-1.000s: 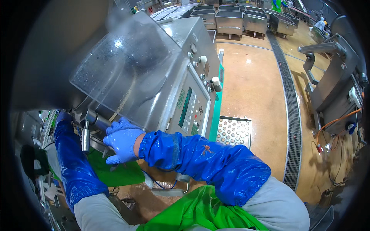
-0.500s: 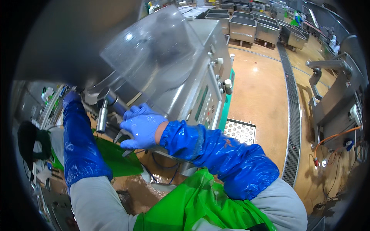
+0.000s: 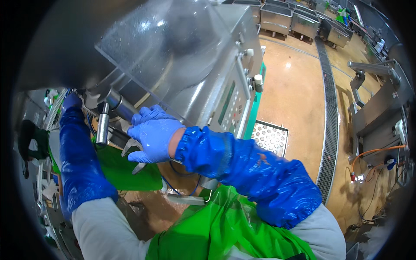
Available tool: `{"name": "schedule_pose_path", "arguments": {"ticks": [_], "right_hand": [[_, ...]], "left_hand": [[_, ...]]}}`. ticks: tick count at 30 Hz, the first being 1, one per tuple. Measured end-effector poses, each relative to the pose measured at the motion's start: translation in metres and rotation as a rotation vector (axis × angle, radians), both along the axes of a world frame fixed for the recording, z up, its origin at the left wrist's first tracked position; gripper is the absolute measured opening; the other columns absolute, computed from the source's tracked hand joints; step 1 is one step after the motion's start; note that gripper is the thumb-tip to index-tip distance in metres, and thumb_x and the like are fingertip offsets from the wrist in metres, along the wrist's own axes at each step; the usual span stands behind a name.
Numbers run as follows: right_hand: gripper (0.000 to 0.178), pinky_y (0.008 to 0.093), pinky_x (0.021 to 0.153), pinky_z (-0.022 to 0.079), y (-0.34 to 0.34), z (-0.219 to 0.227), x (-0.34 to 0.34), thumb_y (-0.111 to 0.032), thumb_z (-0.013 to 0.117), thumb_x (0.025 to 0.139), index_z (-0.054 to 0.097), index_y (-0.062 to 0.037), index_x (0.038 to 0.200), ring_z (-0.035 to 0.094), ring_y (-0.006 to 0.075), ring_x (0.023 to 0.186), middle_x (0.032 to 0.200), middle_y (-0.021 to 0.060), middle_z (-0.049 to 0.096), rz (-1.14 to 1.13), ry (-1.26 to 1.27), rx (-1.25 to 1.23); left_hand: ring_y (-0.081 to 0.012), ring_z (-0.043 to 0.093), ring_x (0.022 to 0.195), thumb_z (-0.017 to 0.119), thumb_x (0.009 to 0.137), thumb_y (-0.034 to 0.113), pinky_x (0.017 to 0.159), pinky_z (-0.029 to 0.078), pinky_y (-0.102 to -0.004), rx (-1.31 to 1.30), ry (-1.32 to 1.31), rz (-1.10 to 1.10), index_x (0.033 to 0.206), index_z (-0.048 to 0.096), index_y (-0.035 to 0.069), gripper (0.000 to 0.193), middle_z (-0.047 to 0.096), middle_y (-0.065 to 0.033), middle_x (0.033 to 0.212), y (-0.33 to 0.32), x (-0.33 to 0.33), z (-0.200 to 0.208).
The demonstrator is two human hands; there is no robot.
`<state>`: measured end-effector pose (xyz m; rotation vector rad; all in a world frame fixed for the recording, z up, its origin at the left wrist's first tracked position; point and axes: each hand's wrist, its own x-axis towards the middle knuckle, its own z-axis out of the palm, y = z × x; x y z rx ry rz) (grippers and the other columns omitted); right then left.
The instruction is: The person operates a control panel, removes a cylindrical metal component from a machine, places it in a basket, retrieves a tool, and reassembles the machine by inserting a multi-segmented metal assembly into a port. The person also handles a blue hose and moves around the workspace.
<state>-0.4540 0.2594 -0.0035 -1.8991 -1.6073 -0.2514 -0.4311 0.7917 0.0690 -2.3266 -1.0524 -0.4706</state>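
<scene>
My right hand (image 3: 154, 134), in a wet blue-violet glove, is closed around a metal open-ended wrench (image 3: 138, 168). The wrench's jaws poke out near my thumb, while its handle is hidden under my palm. Just beyond my fingers runs a thick steel tube (image 3: 123, 107) with a cylindrical steel handle (image 3: 102, 126) hanging from it. Out to the far left, my left hand (image 3: 72, 101) reaches in at the steel machine's side; its fingers are hidden. A clear plastic guard (image 3: 173, 47) tilts over the machine in front of my right hand.
A control panel (image 3: 229, 108) faces right on the steel machine. Close on my left bends a person in a green apron (image 3: 125, 171). A studded step (image 3: 269, 138) and a floor drain grate (image 3: 330, 112) lie to the right. Steel tub carts (image 3: 276, 19) stand behind.
My right hand has shifted slightly left and up, and the wrench's jaws show more plainly. My left hand has moved a little farther left. The view has tilted, so the guard looks larger.
</scene>
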Motion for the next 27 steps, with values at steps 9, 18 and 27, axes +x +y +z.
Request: {"name": "schedule_pose_path", "arguments": {"ticks": [9,18,27], "right_hand": [[0.057,0.0461,0.088,0.038,0.012,-0.006,0.013,-0.054,0.067,0.076,0.067,-0.0049,0.104,0.053,0.0333,0.099,0.104,0.0162,0.060,-0.019,0.002,-0.002],[0.071,0.0459,0.100,0.037,0.015,-0.001,0.001,-0.058,0.063,0.082,0.059,-0.0041,0.129,0.053,0.0362,0.112,0.119,0.0183,0.058,0.032,0.001,-0.079],[0.073,0.0450,0.106,0.033,0.015,0.010,0.003,-0.057,0.067,0.081,0.057,-0.0060,0.132,0.053,0.0349,0.115,0.123,0.0148,0.059,-0.032,-0.016,-0.096]], "left_hand": [[-0.0406,0.063,0.107,0.052,0.091,0.028,0.092,0.049,-0.0518,0.048,0.058,-0.201,0.113,0.063,0.010,0.031,0.066,-0.0227,0.113,-0.019,0.007,-0.002],[-0.0388,0.063,0.107,0.054,0.089,0.020,0.093,0.050,-0.0479,-0.157,-0.131,-0.367,0.124,0.061,0.020,0.035,0.067,-0.0169,0.115,0.034,-0.016,-0.007],[-0.0352,0.062,0.110,0.064,0.085,0.031,0.092,0.050,-0.0486,-0.131,-0.005,-0.320,0.115,0.059,0.016,0.035,0.066,-0.0146,0.114,0.005,-0.008,0.019]]}}
